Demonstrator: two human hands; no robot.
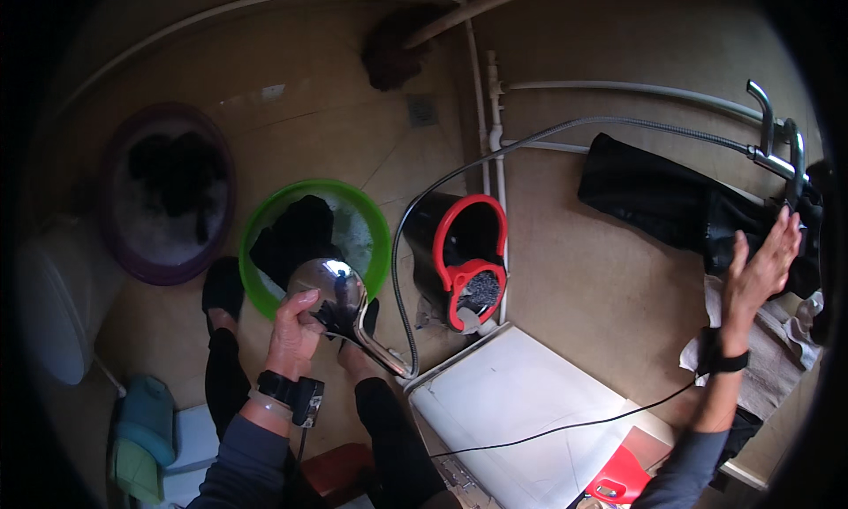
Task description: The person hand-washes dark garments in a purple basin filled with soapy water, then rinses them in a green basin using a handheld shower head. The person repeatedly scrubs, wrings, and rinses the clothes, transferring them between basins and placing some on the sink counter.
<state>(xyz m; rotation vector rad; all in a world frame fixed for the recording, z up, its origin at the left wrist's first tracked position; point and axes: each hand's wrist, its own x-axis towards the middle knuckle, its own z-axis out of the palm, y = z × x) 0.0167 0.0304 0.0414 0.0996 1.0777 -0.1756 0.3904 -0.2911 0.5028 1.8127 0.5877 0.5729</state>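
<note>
My left hand (293, 334) is closed around a chrome shower head (329, 281) over the near edge of a green basin (385, 235). Dark wet cloth (300, 231) lies in the basin with some suds. A metal hose (565, 126) arcs from the shower head to a wall tap (771, 160) at the right. My right hand (761, 263) is raised beside the tap's lower part, fingers stretched out; whether they touch it I cannot tell. Black garments (649, 191) hang near that hand.
A purple basin (113, 239) with dark cloth and suds stands at the left. A black mop bucket with a red rim (443, 222) is against the wall. Below it is a white appliance top (521, 394). A mop (397, 54) leans at the back, near a floor drain (422, 111).
</note>
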